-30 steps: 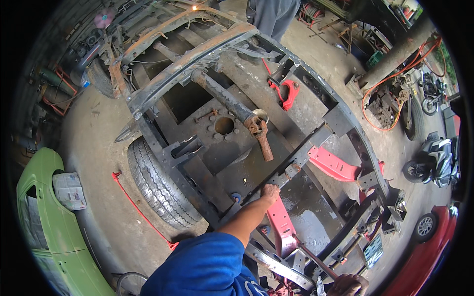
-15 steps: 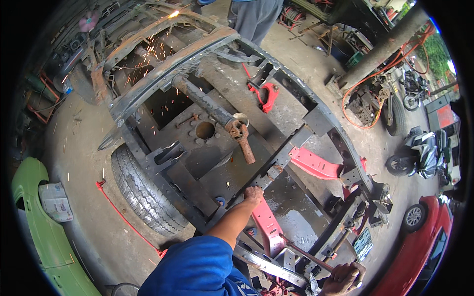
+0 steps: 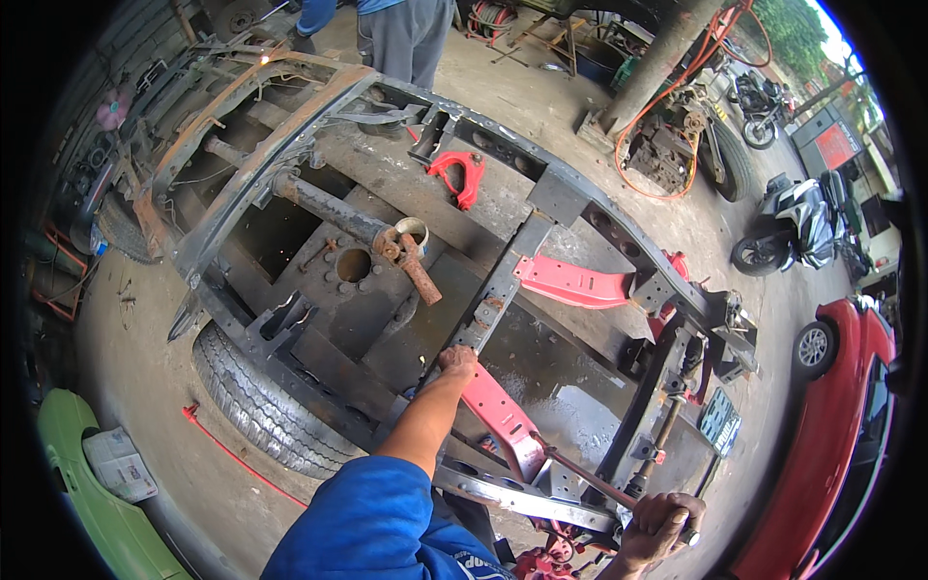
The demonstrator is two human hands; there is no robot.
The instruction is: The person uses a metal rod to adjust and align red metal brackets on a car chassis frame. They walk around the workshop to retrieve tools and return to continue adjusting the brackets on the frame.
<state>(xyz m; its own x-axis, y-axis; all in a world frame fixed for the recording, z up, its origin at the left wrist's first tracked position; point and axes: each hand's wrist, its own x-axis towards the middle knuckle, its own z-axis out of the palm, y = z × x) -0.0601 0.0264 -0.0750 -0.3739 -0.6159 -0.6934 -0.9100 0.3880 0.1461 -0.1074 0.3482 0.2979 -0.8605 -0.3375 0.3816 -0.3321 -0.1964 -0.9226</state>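
A black vehicle chassis frame (image 3: 290, 353) stretches across the floor before me. My left hand (image 3: 457, 361) is closed over its black crossmember (image 3: 483, 314), beside the upper end of a red bracket arm (image 3: 503, 416). In my right hand (image 3: 665, 527), fingers wrapped round it, is the near end of a long metal bar (image 3: 592, 476). The bar's far end meets the lower end of that red arm; how it fits there is too small to tell. A second red bracket arm (image 3: 580, 282) spans the frame farther right.
A rusty driveshaft (image 3: 333, 213) and a red control arm (image 3: 456, 179) lie within the frame. Left are a tire (image 3: 261, 411), a red rod (image 3: 242, 454) and a green body panel (image 3: 106, 503). Another person (image 3: 406, 39) stands beyond; sparks glow far left. A red car (image 3: 822, 435) stands right.
The view has shifted, so the frame sits farther left and higher. Both hands keep their holds on the crossmember and the bar. Fewer sparks show now.
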